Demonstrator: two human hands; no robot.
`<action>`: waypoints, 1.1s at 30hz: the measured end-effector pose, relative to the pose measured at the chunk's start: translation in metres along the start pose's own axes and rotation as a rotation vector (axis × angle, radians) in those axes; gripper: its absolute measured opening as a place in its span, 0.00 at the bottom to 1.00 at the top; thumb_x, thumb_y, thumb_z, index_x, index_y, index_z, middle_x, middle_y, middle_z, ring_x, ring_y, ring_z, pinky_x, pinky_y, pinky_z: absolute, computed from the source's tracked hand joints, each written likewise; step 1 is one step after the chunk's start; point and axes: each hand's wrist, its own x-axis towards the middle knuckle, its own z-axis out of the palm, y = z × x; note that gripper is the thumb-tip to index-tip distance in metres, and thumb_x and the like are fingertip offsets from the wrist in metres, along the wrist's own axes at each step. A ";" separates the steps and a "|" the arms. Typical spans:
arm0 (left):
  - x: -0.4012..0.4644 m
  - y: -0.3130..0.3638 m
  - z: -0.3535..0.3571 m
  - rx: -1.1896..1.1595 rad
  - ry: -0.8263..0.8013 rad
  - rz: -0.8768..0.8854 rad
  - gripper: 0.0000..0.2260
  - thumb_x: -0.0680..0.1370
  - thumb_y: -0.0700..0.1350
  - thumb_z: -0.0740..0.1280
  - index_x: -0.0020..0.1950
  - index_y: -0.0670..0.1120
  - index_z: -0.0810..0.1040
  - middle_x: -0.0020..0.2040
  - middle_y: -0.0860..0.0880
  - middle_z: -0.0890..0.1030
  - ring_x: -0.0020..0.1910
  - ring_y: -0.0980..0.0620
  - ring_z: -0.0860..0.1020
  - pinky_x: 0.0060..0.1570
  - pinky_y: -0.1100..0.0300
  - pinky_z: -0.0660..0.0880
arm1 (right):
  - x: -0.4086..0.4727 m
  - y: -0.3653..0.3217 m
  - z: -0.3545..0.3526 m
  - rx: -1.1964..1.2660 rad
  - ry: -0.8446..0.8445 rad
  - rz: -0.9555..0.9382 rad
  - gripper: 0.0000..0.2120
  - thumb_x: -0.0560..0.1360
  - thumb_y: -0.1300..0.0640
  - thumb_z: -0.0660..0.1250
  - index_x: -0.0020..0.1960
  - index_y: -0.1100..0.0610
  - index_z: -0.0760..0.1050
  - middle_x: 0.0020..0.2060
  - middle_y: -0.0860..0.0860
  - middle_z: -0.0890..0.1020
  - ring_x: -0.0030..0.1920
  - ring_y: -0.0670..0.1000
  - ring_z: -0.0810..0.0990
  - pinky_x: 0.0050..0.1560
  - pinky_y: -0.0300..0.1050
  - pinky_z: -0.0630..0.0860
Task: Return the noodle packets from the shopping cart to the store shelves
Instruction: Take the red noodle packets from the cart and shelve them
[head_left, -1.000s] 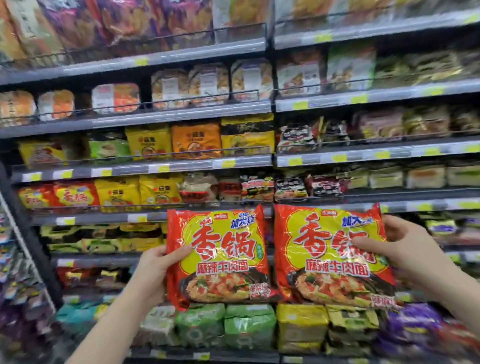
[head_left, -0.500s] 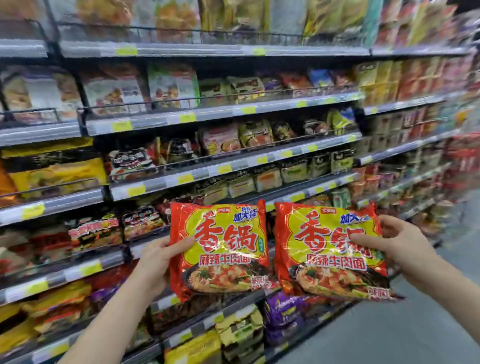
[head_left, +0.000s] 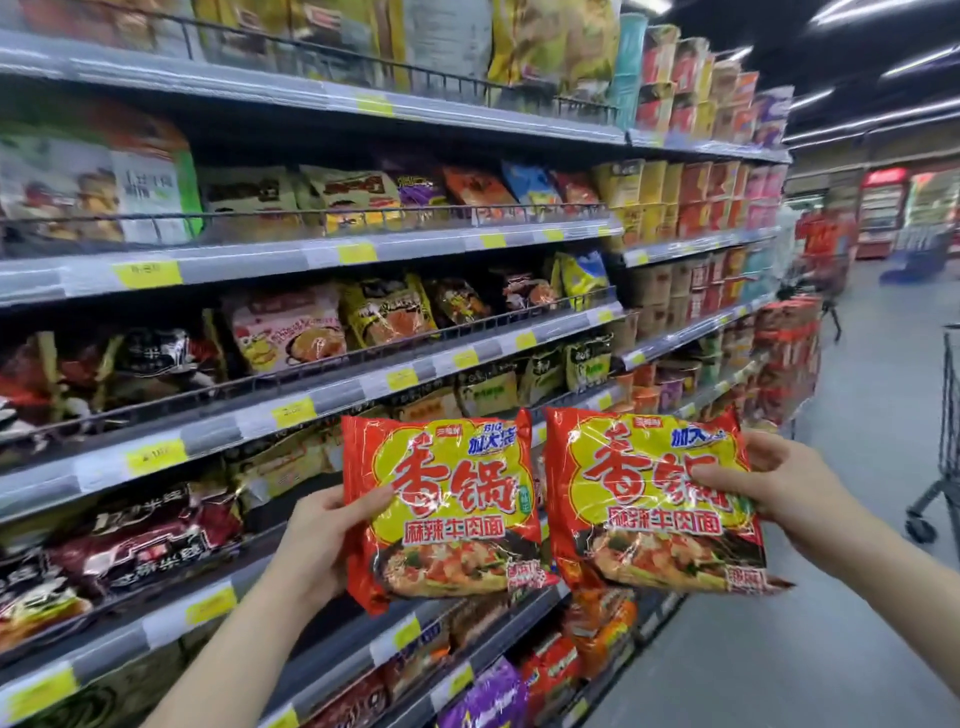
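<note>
- Since the frame a second ago the view is swinging right, from facing the shelves square-on to looking down the aisle; both hands are keeping the same grips on the same two packets.
- Left hand (head_left: 322, 540) is gripping the left noodle packet (head_left: 447, 506) by its 9 o'clock edge, thumb curled over the printed front, other fingers hidden behind.
- Right hand (head_left: 774, 491) is pinching the right noodle packet (head_left: 649, 504) at its 3 o'clock edge, thumb lying across the front towards 9 o'clock, fingers curling round the back.
- Both red-and-yellow packets are being held upright, faces to the camera, nearly edge to edge, long axes running roughly 12 to 6 o'clock.
- Store shelves (head_left: 322, 395) are lying at 9 to 12 o'clock from the packets, receding towards 1 o'clock; the left hand looks the nearer to them, so I judge its packet the likelier to be shelved first.
- A matching row of this packet is not plainly showing; red packs at 6 o'clock below the right packet are too blurred to identify.
- Shopping cart (head_left: 943, 431) is showing only as a wire edge at 3 o'clock, well apart from the hands.
- Placing is not yet begun; the right slot probably needs finding first.
</note>
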 end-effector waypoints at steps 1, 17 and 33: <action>0.010 -0.002 0.001 0.001 0.003 -0.003 0.18 0.62 0.43 0.74 0.48 0.35 0.78 0.40 0.38 0.84 0.35 0.42 0.84 0.31 0.54 0.80 | 0.011 0.002 0.001 0.009 0.008 -0.006 0.33 0.45 0.46 0.82 0.46 0.56 0.79 0.40 0.52 0.86 0.41 0.57 0.85 0.42 0.51 0.78; 0.096 -0.060 -0.053 0.009 0.262 -0.026 0.27 0.57 0.47 0.80 0.50 0.34 0.79 0.45 0.36 0.84 0.41 0.39 0.83 0.44 0.48 0.78 | 0.163 0.065 0.089 0.006 -0.223 -0.005 0.14 0.69 0.64 0.73 0.49 0.58 0.71 0.40 0.43 0.76 0.41 0.42 0.74 0.52 0.47 0.67; 0.123 -0.154 -0.119 0.018 0.334 0.019 0.30 0.46 0.49 0.84 0.41 0.34 0.83 0.44 0.32 0.82 0.38 0.38 0.83 0.32 0.54 0.80 | 0.231 0.164 0.180 0.018 -0.425 0.079 0.38 0.52 0.52 0.84 0.59 0.57 0.75 0.61 0.54 0.74 0.60 0.54 0.72 0.64 0.52 0.65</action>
